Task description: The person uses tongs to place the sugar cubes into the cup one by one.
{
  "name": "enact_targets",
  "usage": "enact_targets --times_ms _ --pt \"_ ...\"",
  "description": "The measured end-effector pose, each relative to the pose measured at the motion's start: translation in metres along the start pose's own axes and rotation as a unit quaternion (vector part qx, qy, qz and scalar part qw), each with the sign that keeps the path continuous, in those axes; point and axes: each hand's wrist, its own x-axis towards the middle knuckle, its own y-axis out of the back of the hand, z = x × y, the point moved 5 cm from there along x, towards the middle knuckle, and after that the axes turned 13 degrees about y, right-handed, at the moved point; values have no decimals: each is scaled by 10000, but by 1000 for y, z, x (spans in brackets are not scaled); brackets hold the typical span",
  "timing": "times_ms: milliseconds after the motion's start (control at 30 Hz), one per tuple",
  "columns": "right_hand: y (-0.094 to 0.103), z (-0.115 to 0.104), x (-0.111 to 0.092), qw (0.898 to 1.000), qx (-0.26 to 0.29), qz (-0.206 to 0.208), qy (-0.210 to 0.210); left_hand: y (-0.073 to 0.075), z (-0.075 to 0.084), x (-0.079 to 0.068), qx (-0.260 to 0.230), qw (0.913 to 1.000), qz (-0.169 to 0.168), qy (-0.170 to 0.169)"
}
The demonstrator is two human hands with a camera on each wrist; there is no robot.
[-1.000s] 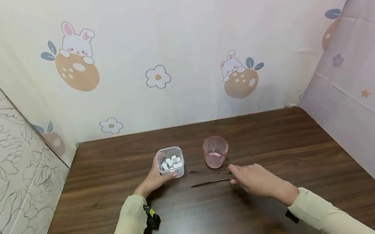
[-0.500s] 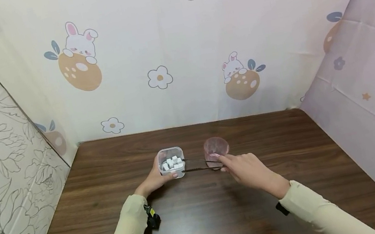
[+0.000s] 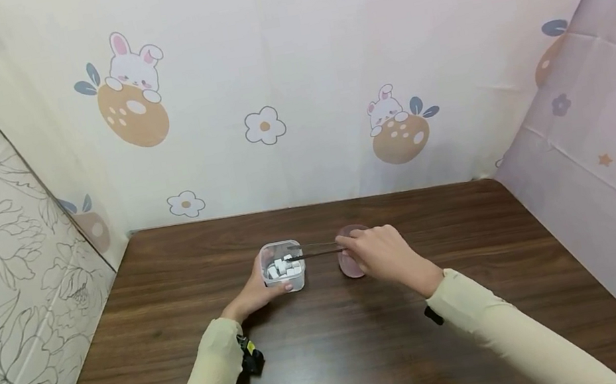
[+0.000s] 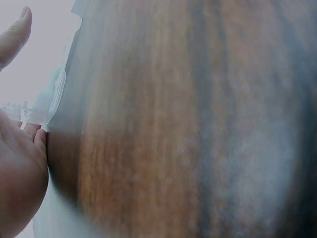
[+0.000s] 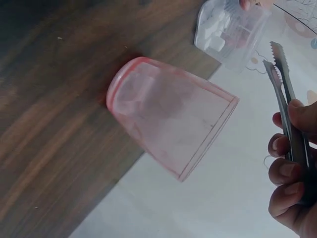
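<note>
My left hand [image 3: 253,296] grips a clear square plastic container [image 3: 297,282] on the table, thumb at its near side and fingers round its left side. Several small white cubes [image 3: 279,268] lie inside. In my right hand [image 3: 384,254] are metal tongs [image 5: 282,89] with toothed tips, their arms slightly apart. From the head view, the tong tips reach over the container's opening, above the cubes. A translucent pink cup [image 5: 168,111] stands upright under my right hand, which partly covers it in the head view. The left wrist view shows the left hand [image 4: 20,173] beside the container.
The brown wooden table [image 3: 313,368] ends at a wall covering [image 3: 218,166] printed with rabbits and flowers. More patterned sheets hang at the left and right sides. A black wrist device [image 3: 252,356] sits at the left cuff.
My right hand has moved left and away from me, bringing the tongs from the near side of the cup to over the container. The tong arms have come closer together. My left hand stays put.
</note>
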Motion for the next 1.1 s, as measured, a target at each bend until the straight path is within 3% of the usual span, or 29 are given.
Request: enact_targets --times_ms 100,433,767,1100 --pt "-1 2 9 9999 -109 -12 48 0 3 0 -40 10000 -26 -38" --pt "-10 5 33 9988 -381 -236 193 2 32 -16 -24 9996 -256 78" --pt "-9 0 55 9948 -792 -475 429 1 32 -15 -133 9994 -332 -13" --pt "-3 -12 78 9877 -1225 -727 648 1 27 -15 -102 9994 -299 143"
